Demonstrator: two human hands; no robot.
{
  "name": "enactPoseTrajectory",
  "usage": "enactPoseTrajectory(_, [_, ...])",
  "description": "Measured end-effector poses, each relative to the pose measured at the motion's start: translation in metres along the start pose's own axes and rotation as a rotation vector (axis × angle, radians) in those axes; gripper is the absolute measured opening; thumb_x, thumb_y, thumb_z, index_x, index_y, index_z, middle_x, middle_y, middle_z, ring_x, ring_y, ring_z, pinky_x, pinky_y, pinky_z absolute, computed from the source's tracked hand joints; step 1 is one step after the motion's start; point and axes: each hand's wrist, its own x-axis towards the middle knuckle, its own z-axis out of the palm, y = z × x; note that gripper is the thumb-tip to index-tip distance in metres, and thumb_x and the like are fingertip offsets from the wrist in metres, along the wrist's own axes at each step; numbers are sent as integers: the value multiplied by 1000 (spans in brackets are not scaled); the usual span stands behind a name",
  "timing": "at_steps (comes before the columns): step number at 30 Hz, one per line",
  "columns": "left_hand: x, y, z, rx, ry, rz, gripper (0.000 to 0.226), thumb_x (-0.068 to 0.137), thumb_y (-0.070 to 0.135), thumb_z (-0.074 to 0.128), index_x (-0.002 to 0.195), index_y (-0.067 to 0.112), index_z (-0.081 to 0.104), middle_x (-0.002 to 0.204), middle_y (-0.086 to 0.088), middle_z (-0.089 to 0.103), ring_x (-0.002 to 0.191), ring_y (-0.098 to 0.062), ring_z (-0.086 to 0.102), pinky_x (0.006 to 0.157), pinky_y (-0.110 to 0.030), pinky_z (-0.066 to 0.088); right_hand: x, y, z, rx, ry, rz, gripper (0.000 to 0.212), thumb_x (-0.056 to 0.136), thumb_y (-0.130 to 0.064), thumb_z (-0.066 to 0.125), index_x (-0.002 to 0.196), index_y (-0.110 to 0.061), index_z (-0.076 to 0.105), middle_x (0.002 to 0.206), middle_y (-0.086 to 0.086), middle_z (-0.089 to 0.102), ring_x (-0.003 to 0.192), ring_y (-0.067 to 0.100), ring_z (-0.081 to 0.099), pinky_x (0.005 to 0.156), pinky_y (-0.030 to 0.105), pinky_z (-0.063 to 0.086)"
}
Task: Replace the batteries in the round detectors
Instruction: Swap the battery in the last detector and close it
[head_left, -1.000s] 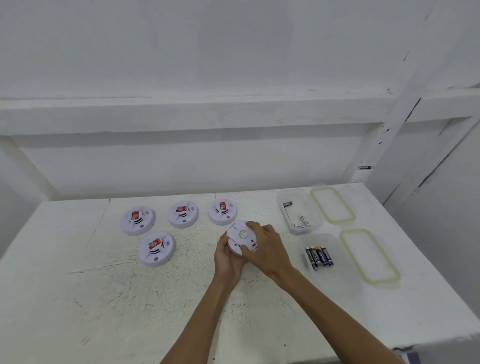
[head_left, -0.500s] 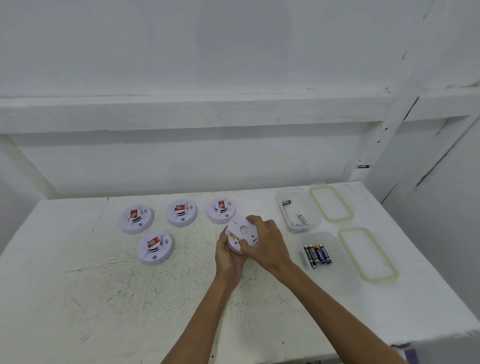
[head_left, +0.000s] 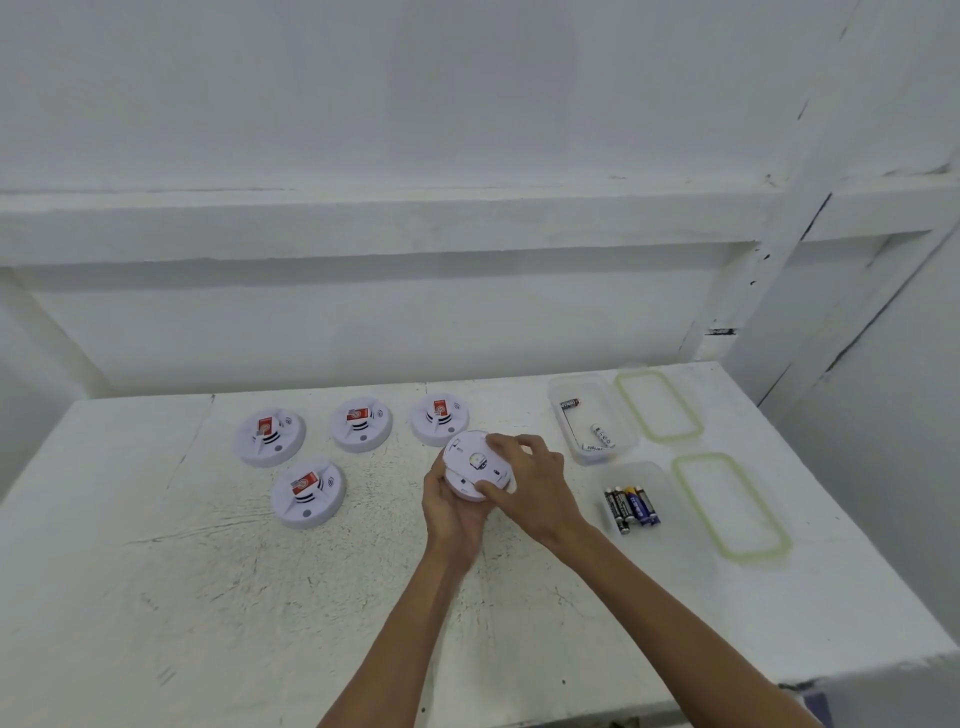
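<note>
Round detectors, five in all, sit toward the far side of a scuffed white worktop (head_left: 208, 597). Four lie flat with red labels facing up: three in a back row (head_left: 269, 436) (head_left: 361, 423) (head_left: 438, 415) and one nearer on the left (head_left: 308, 492).

A fifth detector (head_left: 475, 462) is held just above the worktop, near the middle, with its plain back turned up toward the camera. The left hand (head_left: 452, 512) cups it from below, fingers curled round its edge. The right hand (head_left: 535, 486) clamps over its right side, thumb pressing the back (probably twisting or prying the back plate, though no battery bay is open to view).

To the right stand two clear tubs with their lids off. The far tub (head_left: 597, 397) holds a few loose batteries (head_left: 602, 435). The near tub (head_left: 639, 475) holds four batteries (head_left: 631, 509) side by side. Two green-rimmed lids (head_left: 658, 405) (head_left: 730, 506) lie beside them.

As a judgement, the job looks only part done. The loose batteries may be spent ones already pulled, and the neat four may be fresh stock. This detector has yet to be opened, emptied and refilled. Whether the four resting detectors have been serviced cannot be told from their closed fronts.
</note>
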Motion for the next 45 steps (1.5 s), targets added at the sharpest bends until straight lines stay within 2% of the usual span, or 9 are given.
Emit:
enactPoseTrajectory(4, [-4, -1, 2, 87, 4, 91, 41, 108, 18, 48, 148, 22, 50, 144, -14, 61, 129, -38, 60, 93, -53, 56, -3, 2, 2, 64, -2, -24, 70, 83, -51, 69, 145, -30, 43, 143, -1, 45, 130, 17, 42, 108, 36, 39])
enactPoseTrajectory(7, [-8, 1, 10, 114, 2, 133, 39, 109, 15, 47, 148, 20, 49, 144, -12, 61, 125, -31, 64, 89, -43, 63, -7, 1, 4, 94, 57, -22, 81, 76, -63, 71, 141, -23, 47, 150, -6, 39, 134, 10, 38, 104, 28, 43])
enactPoseTrajectory(12, [-10, 5, 17, 176, 9, 181, 40, 109, 15, 48, 149, 16, 46, 143, -10, 61, 118, -23, 67, 82, -35, 64, -13, 4, 6, 214, 41, 48, 80, 72, -60, 78, 137, -25, 49, 132, -14, 57, 114, 0, 56, 88, 24, 55])
enactPoseTrajectory(16, [-10, 1, 17, 200, 15, 177, 41, 108, 19, 50, 149, 21, 46, 144, -10, 60, 128, -35, 62, 87, -48, 61, -17, 5, 1, 305, 61, 67, 65, 76, -40, 84, 132, -18, 58, 113, -30, 57, 101, -16, 56, 79, 11, 51])
enactPoseTrajectory(20, [-10, 2, 20, 183, 46, 157, 39, 109, 19, 49, 148, 20, 45, 145, -11, 59, 129, -37, 60, 85, -48, 62, -18, 7, 1, 352, 67, 52, 65, 77, -37, 85, 134, -18, 60, 116, -25, 60, 103, -12, 58, 78, 16, 54])
enactPoseTrajectory(24, [-9, 4, 22, 151, 51, 153, 37, 109, 18, 49, 146, 18, 45, 146, -12, 57, 131, -38, 59, 89, -51, 60, -14, 9, 2, 326, 60, 64, 74, 75, -51, 81, 139, -23, 55, 128, -12, 63, 104, 2, 60, 85, 25, 55])
enactPoseTrajectory(27, [-9, 7, 26, 140, 52, 155, 38, 109, 17, 49, 147, 17, 44, 146, -13, 57, 130, -38, 59, 82, -45, 63, -12, 9, 0, 319, 55, 72, 74, 76, -45, 83, 141, -25, 53, 123, -11, 62, 99, 7, 59, 84, 22, 52])
enactPoseTrajectory(36, [-10, 10, 27, 40, 41, 134, 37, 108, 12, 47, 146, 14, 47, 146, -16, 57, 123, -33, 63, 78, -43, 65, -13, 11, 4, 286, 84, 29, 70, 77, -49, 80, 138, -30, 51, 134, -13, 59, 111, 2, 57, 79, 15, 52])
enactPoseTrajectory(45, [-2, 11, 20, 73, -19, 115, 35, 108, 9, 45, 143, 14, 51, 145, -17, 58, 119, -30, 67, 76, -46, 65, -7, 14, 3, 426, 110, 112, 62, 67, -35, 91, 116, -21, 56, 116, -14, 65, 109, -1, 62, 80, 32, 58])
